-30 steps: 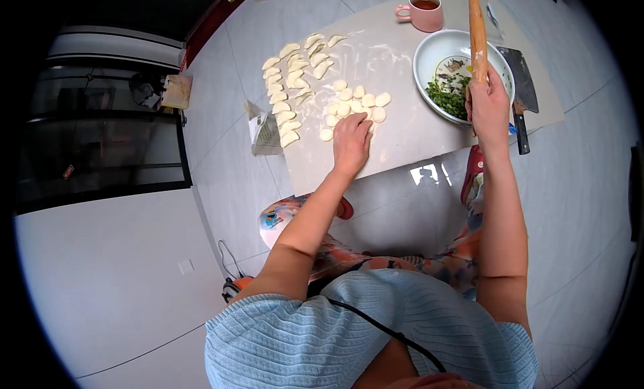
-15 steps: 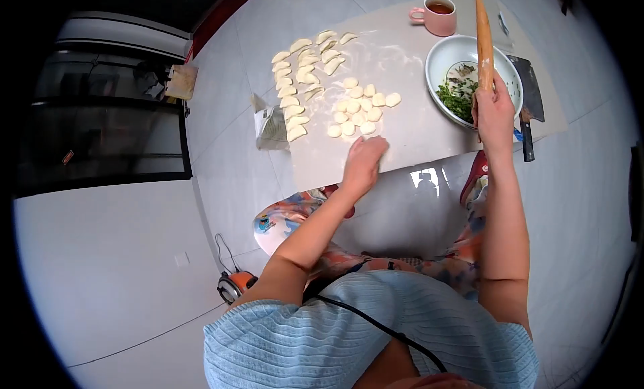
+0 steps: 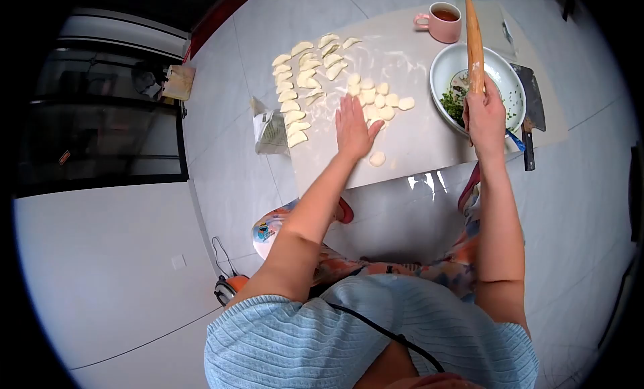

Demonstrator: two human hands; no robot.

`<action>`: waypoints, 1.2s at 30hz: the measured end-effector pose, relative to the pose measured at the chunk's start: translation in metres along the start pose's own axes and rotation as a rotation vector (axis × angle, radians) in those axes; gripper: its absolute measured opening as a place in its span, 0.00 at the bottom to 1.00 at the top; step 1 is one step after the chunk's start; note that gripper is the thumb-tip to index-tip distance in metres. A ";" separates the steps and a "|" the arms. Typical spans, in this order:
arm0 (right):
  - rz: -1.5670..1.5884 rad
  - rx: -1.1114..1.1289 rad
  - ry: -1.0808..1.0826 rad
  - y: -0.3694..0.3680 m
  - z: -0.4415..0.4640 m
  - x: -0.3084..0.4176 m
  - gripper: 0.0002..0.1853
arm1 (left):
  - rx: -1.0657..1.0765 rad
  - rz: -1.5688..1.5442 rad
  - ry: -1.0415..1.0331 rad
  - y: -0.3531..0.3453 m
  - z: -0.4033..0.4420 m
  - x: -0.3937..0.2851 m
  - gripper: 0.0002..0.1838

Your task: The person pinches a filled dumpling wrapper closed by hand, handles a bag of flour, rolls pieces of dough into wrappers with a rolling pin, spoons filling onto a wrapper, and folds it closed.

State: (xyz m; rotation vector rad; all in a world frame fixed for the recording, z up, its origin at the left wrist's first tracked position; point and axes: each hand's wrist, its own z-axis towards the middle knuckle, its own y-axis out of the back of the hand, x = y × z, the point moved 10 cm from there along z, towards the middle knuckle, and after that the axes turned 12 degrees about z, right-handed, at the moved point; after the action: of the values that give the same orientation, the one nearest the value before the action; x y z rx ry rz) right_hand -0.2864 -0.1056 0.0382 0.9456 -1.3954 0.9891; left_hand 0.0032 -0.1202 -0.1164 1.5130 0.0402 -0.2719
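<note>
My left hand [image 3: 355, 131] lies with its fingers stretched out, over the left edge of a cluster of flattened dough pieces [image 3: 380, 100]. Some of those pieces are hidden under the fingers. One single dough piece [image 3: 378, 159] sits apart, near the front edge of the board. My right hand [image 3: 486, 117] is wrapped around a wooden rolling pin [image 3: 475, 43], which points away from me above a white bowl [image 3: 439, 60]. Chopped greens [image 3: 453, 107] and other filling show in the bowl, partly covered by the hand. Folded dumplings [image 3: 308, 64] stand in rows at the left.
A pink mug [image 3: 445, 31] of brown liquid stands behind the bowl. Right of the bowl lies a cleaver [image 3: 527, 97] with a black handle. The floured board [image 3: 416, 144] ends just before my knees. A printed bag [image 3: 270, 129] stands beside its left edge.
My left hand has moved forward and left onto the dough pieces, its fingers now straightened. One dough piece now lies alone near the front edge. The right hand still grips the rolling pin.
</note>
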 end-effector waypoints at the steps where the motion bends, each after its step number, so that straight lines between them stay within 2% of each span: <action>1: -0.012 -0.006 -0.032 -0.001 0.000 0.001 0.26 | 0.005 0.000 0.004 -0.001 0.005 0.005 0.50; 3: -0.025 -0.009 -0.068 -0.004 0.002 -0.004 0.26 | 0.004 -0.048 -0.132 0.005 0.011 -0.002 0.46; 4: -0.001 -0.014 -0.035 -0.005 0.004 -0.004 0.26 | 0.007 -0.047 -0.130 0.008 0.005 -0.007 0.46; 6: 0.025 -0.022 -0.007 -0.007 0.009 -0.006 0.26 | -0.058 -0.091 0.064 0.016 -0.017 -0.007 0.44; 10: 0.011 0.003 -0.024 -0.014 0.005 -0.012 0.27 | -0.030 -0.029 0.025 0.004 -0.033 -0.058 0.44; 13: 0.029 0.002 -0.043 -0.014 -0.003 -0.019 0.27 | -0.060 0.057 -0.015 0.009 -0.031 -0.070 0.46; 18: -0.024 0.030 0.021 -0.013 -0.006 -0.022 0.26 | -0.056 0.094 -0.007 0.008 -0.027 -0.065 0.47; 21: 0.034 0.068 -0.023 -0.017 -0.007 -0.022 0.26 | -0.032 0.044 -0.041 0.002 -0.017 -0.055 0.45; 23: 0.049 0.104 0.041 -0.021 -0.006 -0.021 0.27 | -0.041 -0.472 0.151 0.016 -0.006 -0.015 0.44; 24: 0.054 0.099 0.040 -0.020 -0.005 -0.024 0.27 | -0.243 -0.476 0.115 0.043 -0.013 -0.002 0.32; 25: 0.048 0.106 0.073 -0.022 -0.005 -0.022 0.27 | -0.240 -0.473 0.108 0.052 -0.017 0.007 0.32; 27: 0.044 0.108 0.106 -0.024 -0.010 -0.015 0.27 | 0.184 -0.484 0.157 0.025 -0.027 0.011 0.17; 28: 0.108 0.077 0.112 -0.025 -0.016 -0.005 0.27 | 0.188 -0.481 0.154 0.029 -0.036 0.004 0.17; 30: 0.172 0.046 0.123 -0.022 -0.019 0.000 0.26 | 0.256 -0.192 0.057 0.031 -0.049 -0.017 0.08; 33: 0.312 0.122 0.126 -0.023 -0.013 -0.012 0.25 | 0.326 -0.142 0.058 0.014 -0.047 -0.015 0.13; 35: 0.219 0.241 -0.058 -0.024 -0.009 -0.050 0.26 | 0.323 -0.197 0.068 0.008 -0.042 -0.010 0.12; 36: 0.214 0.245 -0.055 -0.022 -0.009 -0.060 0.26 | 0.316 -0.243 0.074 0.007 -0.039 -0.009 0.12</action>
State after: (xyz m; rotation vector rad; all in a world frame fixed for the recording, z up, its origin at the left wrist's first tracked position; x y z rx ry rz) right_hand -0.2592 -0.1038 -0.0202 1.0229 -1.4663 1.3267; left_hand 0.0016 -0.0798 -0.1100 1.8350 0.2507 -0.4315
